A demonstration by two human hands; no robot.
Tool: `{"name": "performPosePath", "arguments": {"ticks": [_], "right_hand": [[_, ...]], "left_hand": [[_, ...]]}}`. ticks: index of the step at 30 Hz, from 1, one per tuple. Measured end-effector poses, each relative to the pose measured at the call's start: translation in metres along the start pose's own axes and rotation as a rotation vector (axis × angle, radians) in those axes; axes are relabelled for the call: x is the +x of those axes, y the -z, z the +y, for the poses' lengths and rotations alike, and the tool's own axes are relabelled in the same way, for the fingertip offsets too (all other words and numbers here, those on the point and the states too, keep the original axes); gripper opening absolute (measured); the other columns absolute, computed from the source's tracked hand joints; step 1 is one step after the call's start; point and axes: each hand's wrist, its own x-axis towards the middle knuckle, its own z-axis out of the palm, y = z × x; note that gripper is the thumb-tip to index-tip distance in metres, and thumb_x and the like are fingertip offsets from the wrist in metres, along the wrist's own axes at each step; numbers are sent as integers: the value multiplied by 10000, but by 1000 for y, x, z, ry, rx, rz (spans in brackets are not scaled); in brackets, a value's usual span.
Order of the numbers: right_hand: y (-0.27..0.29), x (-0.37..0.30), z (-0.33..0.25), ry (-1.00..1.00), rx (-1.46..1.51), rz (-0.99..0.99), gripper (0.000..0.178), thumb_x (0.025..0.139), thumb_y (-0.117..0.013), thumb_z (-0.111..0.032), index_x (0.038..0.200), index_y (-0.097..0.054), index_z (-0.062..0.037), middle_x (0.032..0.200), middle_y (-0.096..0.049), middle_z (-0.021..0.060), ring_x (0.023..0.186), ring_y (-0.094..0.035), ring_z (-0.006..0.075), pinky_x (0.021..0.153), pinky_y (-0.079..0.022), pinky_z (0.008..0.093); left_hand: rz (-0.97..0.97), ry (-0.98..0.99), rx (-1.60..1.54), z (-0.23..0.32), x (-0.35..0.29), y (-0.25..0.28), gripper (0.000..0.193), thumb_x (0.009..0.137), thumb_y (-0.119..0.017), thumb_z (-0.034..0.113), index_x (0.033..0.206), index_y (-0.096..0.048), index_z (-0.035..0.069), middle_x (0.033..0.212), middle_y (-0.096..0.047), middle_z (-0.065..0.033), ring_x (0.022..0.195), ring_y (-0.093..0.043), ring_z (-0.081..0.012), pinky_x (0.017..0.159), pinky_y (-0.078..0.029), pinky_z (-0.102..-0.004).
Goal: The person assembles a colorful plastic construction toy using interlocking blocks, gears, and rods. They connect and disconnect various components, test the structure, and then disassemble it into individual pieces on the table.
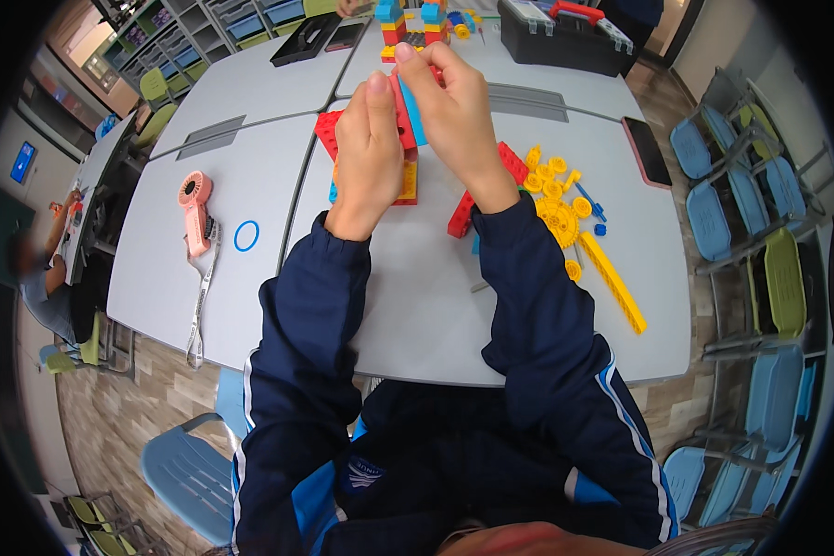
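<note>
Both my hands are raised over the table around a toy building-brick model. Between them shows a red brick piece [403, 119] with a light-blue piece [413, 109] beside it. My left hand [371, 153] is closed against the model's left side, thumb pointing up. My right hand [454, 120] grips the upper right side with thumb and bent fingers. Below, a yellow-and-red base [409, 185] stands on the table, partly hidden by my left hand. A red sloped part [327, 134] juts out at the left. The fingers hide where the pieces join.
Yellow gears [558, 221], a long yellow beam [613, 283] and red bricks [461, 215] lie near my right forearm. A phone [646, 151] rests at the right edge. Leftward lie a pink handheld fan [195, 208] and blue ring [246, 235]. A black toolbox [565, 39] stands far right.
</note>
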Motion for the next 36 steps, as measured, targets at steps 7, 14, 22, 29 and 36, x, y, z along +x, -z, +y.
{"name": "performPosePath", "arguments": {"ticks": [7, 14, 22, 29, 36], "right_hand": [[28, -56, -29, -28, -145, -22, 282, 990, -585, -227, 847, -532, 9, 671, -506, 85, 625, -460, 153, 578, -410, 305], [79, -163, -42, -19, -270, -123, 188, 1035, -492, -165, 926, -513, -13, 800, -538, 99, 700, -526, 142, 639, -449, 273], [102, -182, -47, -460, 209, -84, 254, 1070, -388, -262, 1076, -514, -43, 1044, -568, 82, 819, -593, 100, 723, -517, 256], [119, -161, -49, -597, 360, -24, 328, 999, -502, -199, 1284, -407, -68, 1172, -508, 84, 1014, -558, 151, 914, -458, 320], [124, -160, -32, -357, 103, -30, 502, 867, -661, 52, 1282, -400, -59, 1221, -488, 92, 1119, -538, 159, 961, -467, 322]], "left_hand": [[-123, 90, -71, 7, -54, -12, 440, 1081, -308, 390, 855, -452, 41, 628, -490, -44, 511, -500, -113, 468, -415, -287], [-367, 188, -92, 0, -152, -29, 431, 1085, -259, 371, 1036, -502, 19, 710, -560, -76, 606, -539, -145, 578, -453, -316], [-501, 267, -287, -28, -153, -19, 475, 1069, -298, 392, 1158, -527, -13, 804, -624, -85, 686, -593, -139, 660, -487, -280], [-641, -111, -163, -39, -130, -6, 371, 917, -627, 158, 1218, -510, -26, 1117, -627, -184, 975, -667, -287, 850, -525, -334], [-903, -106, -64, -46, -119, 1, 450, 833, -716, 100, 1231, -527, 11, 1224, -590, -172, 1143, -592, -344, 1001, -466, -389]]}}
